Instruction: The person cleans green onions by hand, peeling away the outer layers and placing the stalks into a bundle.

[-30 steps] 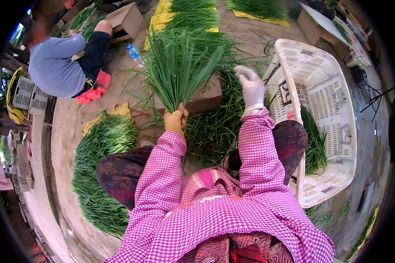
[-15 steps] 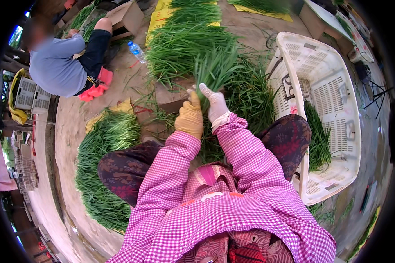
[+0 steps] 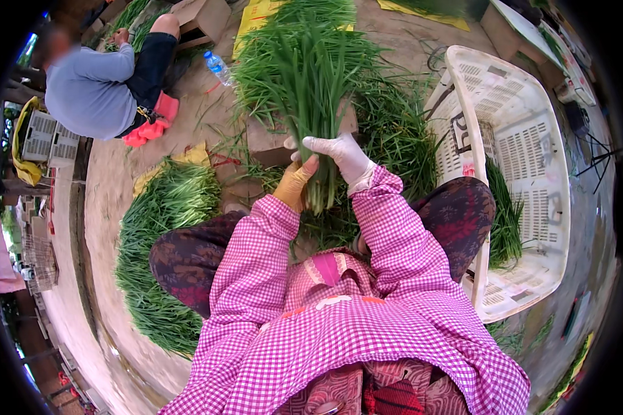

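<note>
A yellow-gloved left hand [image 3: 295, 183] and white-gloved right hand [image 3: 345, 155] held a green leafy bunch [image 3: 313, 90], fingers [image 3: 320, 144] curled around it.

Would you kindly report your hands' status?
Yellow-gloved left hand, white-gloved right hand: both holding bundle of long green leaves. Pale stem ends below hands. Brown rectangular block behind bundle.

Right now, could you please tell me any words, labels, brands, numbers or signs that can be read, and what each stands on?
None reads clearly.
White basket: black mark and smaller red mark on its side, not clear enough to read.
Bottle: blue label, too small to read.
Yellow sheet: faint red print, too small to read.
</note>
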{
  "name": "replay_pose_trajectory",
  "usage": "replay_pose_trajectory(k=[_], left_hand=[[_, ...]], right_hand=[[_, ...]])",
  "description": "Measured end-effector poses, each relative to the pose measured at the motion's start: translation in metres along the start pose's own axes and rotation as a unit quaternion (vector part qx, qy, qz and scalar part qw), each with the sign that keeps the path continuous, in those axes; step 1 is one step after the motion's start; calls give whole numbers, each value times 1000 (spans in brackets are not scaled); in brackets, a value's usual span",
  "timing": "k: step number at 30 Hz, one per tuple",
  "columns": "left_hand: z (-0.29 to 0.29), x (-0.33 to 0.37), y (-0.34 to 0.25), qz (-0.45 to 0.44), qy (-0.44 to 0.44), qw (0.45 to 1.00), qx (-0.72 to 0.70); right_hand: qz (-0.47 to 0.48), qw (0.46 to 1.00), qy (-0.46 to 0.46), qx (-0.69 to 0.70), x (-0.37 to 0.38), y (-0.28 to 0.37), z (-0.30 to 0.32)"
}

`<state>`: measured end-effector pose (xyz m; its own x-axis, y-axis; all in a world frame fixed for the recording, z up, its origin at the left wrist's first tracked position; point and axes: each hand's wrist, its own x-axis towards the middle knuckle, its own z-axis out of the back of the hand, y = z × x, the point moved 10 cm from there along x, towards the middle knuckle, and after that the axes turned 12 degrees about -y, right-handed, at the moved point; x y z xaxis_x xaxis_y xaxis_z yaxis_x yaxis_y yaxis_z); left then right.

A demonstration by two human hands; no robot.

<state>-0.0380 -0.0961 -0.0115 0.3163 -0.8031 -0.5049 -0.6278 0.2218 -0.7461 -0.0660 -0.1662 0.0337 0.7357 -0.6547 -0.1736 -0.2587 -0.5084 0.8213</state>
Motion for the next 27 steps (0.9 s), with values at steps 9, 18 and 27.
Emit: replay_pose_trajectory(k=[9,18,27], left_hand=[[-7,-3,18,27,89,995,-37],[16,12,-32,-16,110,960,-258],[33,14,-35,-13,16,956,-292]], right_hand=[[-95,932,-55,-346,-1,-16,22],[138,967,-61,-205,-7,39,-6],[384,695,-3,-608,-32,43,-61]])
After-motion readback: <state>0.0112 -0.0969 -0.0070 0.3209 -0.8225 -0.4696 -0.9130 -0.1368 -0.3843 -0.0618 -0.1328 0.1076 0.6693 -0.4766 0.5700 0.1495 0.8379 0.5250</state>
